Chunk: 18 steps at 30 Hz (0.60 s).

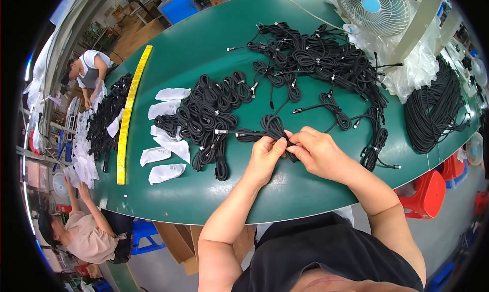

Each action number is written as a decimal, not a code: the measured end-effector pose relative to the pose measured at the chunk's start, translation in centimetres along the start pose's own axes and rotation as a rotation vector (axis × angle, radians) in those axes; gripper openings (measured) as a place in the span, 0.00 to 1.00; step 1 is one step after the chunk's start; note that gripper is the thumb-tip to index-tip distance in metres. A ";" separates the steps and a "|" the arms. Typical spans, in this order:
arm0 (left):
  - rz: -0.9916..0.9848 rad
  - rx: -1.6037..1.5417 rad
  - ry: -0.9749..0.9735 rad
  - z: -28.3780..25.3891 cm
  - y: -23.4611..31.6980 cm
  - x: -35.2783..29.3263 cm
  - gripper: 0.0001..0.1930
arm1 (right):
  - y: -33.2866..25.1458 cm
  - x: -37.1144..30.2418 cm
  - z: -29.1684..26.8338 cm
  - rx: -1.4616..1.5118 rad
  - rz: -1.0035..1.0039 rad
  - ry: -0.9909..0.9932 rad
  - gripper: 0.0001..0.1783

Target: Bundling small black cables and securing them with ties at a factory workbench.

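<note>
Big green table (204,52) fills most of the frame. A loose pile of black cables (316,57) sits upper middle, with neat tied bundles (209,113) left of centre and white pouches (165,157) beside them. Dead centre, the left hand (265,157) and right hand (318,152) both pinch one coiled black cable (272,126), its plug ends sticking out left.

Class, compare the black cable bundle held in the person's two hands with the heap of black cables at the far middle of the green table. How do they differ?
The held cable bundle is one small coil; the far heap is many cables piled together.
The held cable bundle is gripped by the left hand and right hand; the far heap lies untouched on the green table.
The bundle is near the person; the heap is beyond it.
Both are black with metal plugs.
</note>
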<state>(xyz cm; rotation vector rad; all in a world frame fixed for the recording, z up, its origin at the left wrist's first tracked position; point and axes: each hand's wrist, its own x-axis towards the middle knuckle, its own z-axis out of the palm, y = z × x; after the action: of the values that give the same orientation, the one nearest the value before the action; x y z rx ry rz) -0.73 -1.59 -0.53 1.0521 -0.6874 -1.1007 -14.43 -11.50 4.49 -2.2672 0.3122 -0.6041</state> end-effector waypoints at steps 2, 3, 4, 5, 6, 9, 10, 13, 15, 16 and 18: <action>-0.022 -0.012 -0.010 0.1 -0.1 0.0 0.16 | 0.0 0.0 -0.4 0.025 0.001 0.027 0.13; -0.045 -0.019 -0.023 0.0 -0.1 0.1 0.16 | 0.1 0.2 -0.8 -0.054 -0.047 0.110 0.15; -0.054 -0.018 -0.027 0.2 0.3 0.1 0.16 | 0.1 0.5 -1.5 -0.137 -0.088 0.196 0.17; -0.133 0.025 -0.099 0.3 1.1 0.1 0.16 | 0.2 1.1 -2.5 -0.246 -0.186 0.282 0.19; -0.212 0.066 -0.172 0.4 1.7 0.0 0.16 | -0.2 1.3 -2.9 -0.281 -0.206 0.304 0.21; -0.149 0.203 -0.219 0.6 2.0 -0.4 0.15 | -0.2 1.5 -2.6 -0.262 -0.231 0.313 0.19; -0.086 0.321 -0.236 0.5 2.1 -0.4 0.15 | 0.2 1.3 -2.4 -0.050 -0.073 0.144 0.17; 0.035 0.460 -0.190 0.2 1.4 -0.1 0.18 | 0.6 0.8 -2.2 0.169 0.050 0.028 0.13; 0.303 0.703 -0.195 0.9 2.0 0.0 0.21 | 0.6 0.7 -1.9 0.177 0.046 0.140 0.09; 0.236 0.737 -0.137 1.4 2.2 -0.3 0.21 | 0.6 0.8 -1.8 0.178 0.047 0.140 0.09; 0.396 0.892 -0.043 1.6 2.5 0.0 0.19 | 0.6 0.9 -1.7 0.133 0.049 0.264 0.10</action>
<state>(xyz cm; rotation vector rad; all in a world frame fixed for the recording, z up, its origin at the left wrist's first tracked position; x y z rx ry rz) -1.21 -1.87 2.41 1.5419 -1.4190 -0.4459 -14.57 -13.32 5.40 -2.0483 0.4412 -0.8741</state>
